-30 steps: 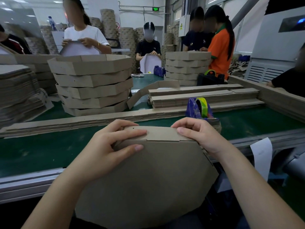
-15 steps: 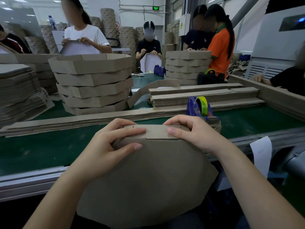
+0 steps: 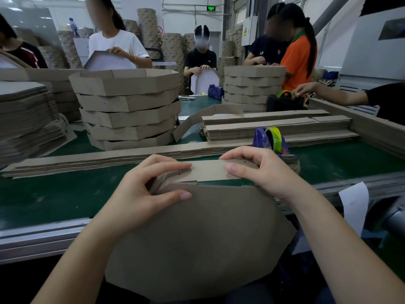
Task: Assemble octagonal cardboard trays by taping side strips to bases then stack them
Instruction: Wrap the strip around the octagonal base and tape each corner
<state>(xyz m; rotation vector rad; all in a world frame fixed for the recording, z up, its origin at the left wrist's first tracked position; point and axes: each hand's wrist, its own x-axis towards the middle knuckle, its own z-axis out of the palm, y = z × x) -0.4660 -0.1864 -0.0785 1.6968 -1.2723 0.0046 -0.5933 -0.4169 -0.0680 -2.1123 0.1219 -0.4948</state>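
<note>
Together, the left hand (image 3: 140, 194) and right hand (image 3: 263, 174) pinch a side strip (image 3: 208, 172) with curled fingers at the far edge of the octagonal base (image 3: 197, 242), over the bench (image 3: 43, 194) rim.

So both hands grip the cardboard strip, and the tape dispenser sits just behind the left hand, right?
Not quite: the head view shows the tape dispenser just behind the right hand, not the left hand. Both hands do grip the cardboard strip.

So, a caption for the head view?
Left hand and right hand hold a side strip at a cardboard base's edge.
</note>
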